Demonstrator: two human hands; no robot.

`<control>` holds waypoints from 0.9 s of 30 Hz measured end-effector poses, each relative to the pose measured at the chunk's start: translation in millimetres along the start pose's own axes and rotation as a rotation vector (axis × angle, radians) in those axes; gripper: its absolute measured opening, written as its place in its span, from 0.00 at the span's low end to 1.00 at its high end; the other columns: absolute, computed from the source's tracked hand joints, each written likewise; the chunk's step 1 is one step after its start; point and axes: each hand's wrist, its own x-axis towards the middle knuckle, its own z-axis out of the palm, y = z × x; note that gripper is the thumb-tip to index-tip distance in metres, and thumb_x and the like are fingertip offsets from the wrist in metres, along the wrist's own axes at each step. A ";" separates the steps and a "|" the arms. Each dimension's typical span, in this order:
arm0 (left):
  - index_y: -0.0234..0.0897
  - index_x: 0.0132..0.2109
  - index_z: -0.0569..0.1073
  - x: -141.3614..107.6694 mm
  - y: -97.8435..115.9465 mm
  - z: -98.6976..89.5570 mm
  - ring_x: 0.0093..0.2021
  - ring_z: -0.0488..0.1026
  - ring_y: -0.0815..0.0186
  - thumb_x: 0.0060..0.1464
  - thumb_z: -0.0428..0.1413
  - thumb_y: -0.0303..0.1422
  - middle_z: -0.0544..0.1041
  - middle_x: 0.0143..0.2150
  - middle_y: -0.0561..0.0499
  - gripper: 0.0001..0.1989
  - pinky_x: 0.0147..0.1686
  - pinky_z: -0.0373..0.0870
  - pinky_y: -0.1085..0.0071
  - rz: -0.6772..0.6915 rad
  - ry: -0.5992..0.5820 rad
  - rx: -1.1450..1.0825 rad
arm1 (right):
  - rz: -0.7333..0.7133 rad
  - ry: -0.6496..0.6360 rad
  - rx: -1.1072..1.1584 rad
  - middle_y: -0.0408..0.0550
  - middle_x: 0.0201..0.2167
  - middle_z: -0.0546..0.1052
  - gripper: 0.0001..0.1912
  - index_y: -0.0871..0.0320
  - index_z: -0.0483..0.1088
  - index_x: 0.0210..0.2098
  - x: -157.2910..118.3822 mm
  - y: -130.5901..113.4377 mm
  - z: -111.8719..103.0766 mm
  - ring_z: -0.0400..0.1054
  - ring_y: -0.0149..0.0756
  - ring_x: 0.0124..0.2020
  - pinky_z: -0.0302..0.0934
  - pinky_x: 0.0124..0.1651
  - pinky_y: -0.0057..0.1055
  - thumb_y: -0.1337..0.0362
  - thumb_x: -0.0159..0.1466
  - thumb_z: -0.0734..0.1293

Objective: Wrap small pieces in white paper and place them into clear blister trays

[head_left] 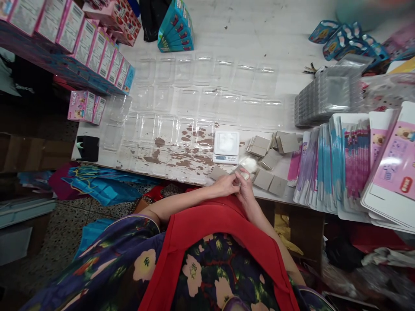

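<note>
My left hand (228, 185) and my right hand (245, 188) meet at the front edge of the table, fingers closed together. A small pale piece (245, 176) shows at the fingertips of my right hand; its kind is too small to tell. The fingers of my left hand press against the right, and what they grip is hidden. Just beyond stands a white digital scale (226, 158) with something white on its pan. A white fluffy heap (249, 164) lies beside it. Around my hands are grey card squares (263, 179), and banded stacks of them (258, 146) lie farther back.
Clear plastic trays (184, 69) lie in rows across the table. More trays (324, 97) are stacked at right, behind upright printed cards (392, 164). Pink boxes (84, 39) line the left, near a black box (88, 149). Blue packs (177, 30) stand at the back.
</note>
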 end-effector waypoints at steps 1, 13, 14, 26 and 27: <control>0.35 0.37 0.74 0.5 -0.6 -2.2 0.34 0.73 0.64 0.49 0.53 0.33 0.78 0.33 0.51 0.09 0.35 0.66 0.73 -0.009 -0.007 -0.016 | 0.008 0.007 -0.004 0.32 0.22 0.68 0.27 0.51 0.63 0.40 0.6 0.2 1.2 0.64 0.26 0.21 0.60 0.24 0.24 0.63 0.44 0.78; 0.32 0.24 0.71 2.6 -10.6 -8.1 0.20 0.70 0.73 0.48 0.53 0.25 0.70 0.17 0.56 0.07 0.24 0.68 0.78 -0.232 -0.113 -0.587 | 0.032 -0.062 -0.077 0.31 0.21 0.67 0.30 0.51 0.61 0.41 4.4 1.8 2.0 0.61 0.25 0.17 0.56 0.18 0.22 0.61 0.44 0.78; 0.31 0.24 0.71 2.7 -10.0 -9.1 0.19 0.70 0.73 0.48 0.53 0.25 0.70 0.16 0.55 0.07 0.23 0.68 0.79 -0.267 -0.107 -0.621 | 0.035 -0.091 -0.069 0.31 0.22 0.67 0.30 0.51 0.61 0.41 4.5 1.5 1.6 0.61 0.24 0.17 0.57 0.19 0.22 0.62 0.44 0.78; 0.31 0.26 0.74 1.7 -18.7 -25.9 0.17 0.66 0.76 0.46 0.56 0.26 0.68 0.14 0.57 0.04 0.19 0.60 0.82 -0.277 0.071 -0.766 | -0.008 -0.280 0.061 0.37 0.31 0.73 0.28 0.48 0.65 0.45 9.8 -10.7 3.6 0.68 0.31 0.30 0.64 0.31 0.27 0.70 0.45 0.72; 0.31 0.27 0.74 2.5 -21.5 -26.1 0.17 0.66 0.76 0.46 0.56 0.26 0.68 0.15 0.57 0.04 0.19 0.60 0.81 -0.281 0.080 -0.782 | -0.006 -0.277 0.068 0.37 0.33 0.74 0.27 0.48 0.65 0.45 12.0 -10.9 2.0 0.69 0.32 0.32 0.65 0.32 0.27 0.70 0.45 0.70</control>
